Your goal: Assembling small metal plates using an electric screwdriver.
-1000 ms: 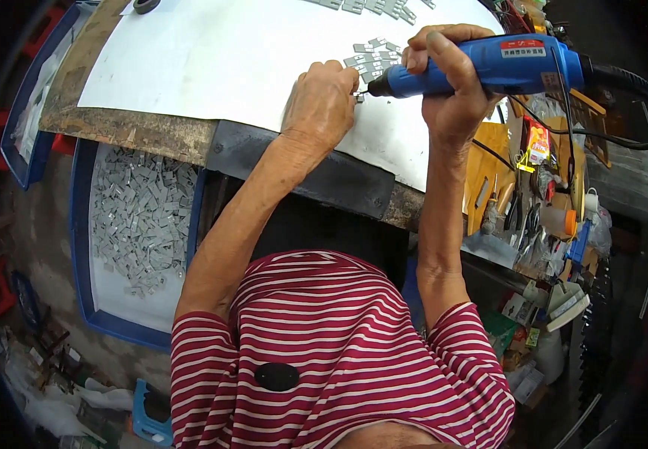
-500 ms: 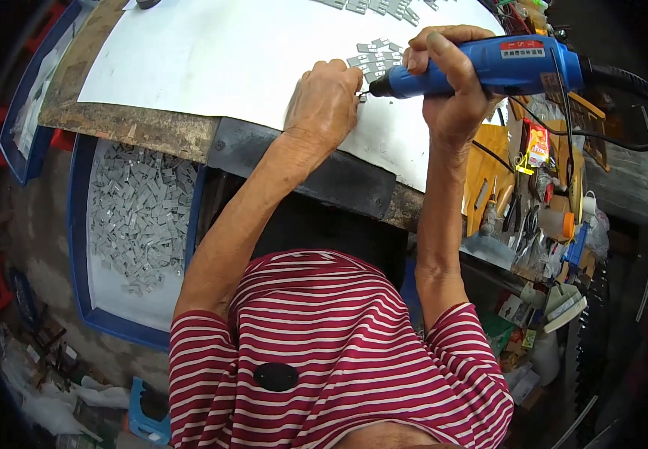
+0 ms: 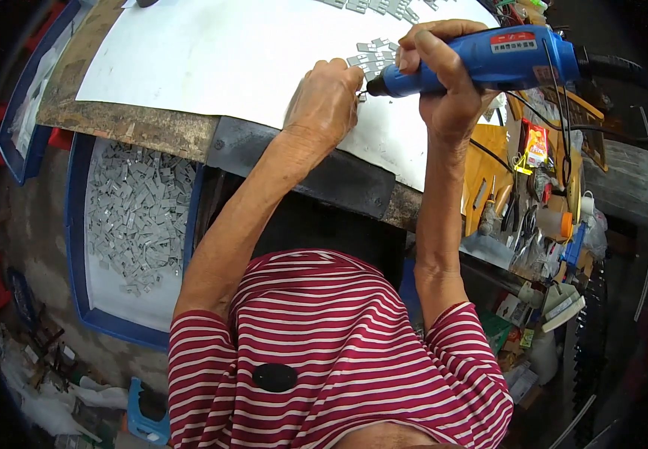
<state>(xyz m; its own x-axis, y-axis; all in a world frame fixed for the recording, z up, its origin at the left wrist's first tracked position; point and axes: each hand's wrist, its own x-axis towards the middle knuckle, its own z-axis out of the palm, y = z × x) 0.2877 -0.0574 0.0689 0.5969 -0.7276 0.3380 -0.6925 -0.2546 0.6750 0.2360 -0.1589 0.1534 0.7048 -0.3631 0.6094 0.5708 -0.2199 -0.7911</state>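
Grinding a small grey piece on the white sheet

My right hand [image 3: 443, 82] stays clamped around the blue rotary tool [image 3: 488, 60], tip at the small grey piece [image 3: 361, 93] that my left hand [image 3: 327, 101] pinches, fingers together, on the white sheet [image 3: 212, 52] at the far right of the bench. Since the earlier frames almost nothing has shifted: both hands hold their places, so I judge the work on this piece continues. The blue tray [image 3: 77, 247] of grey pieces sits near left.

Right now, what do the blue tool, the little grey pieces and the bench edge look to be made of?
The blue rotary tool looks like smooth moulded plastic, with a slight sheen. The small grey pieces look like dull flat metal, though grey plastic is possible. The bench edge looks like worn, stained bare wood, with grain visible.
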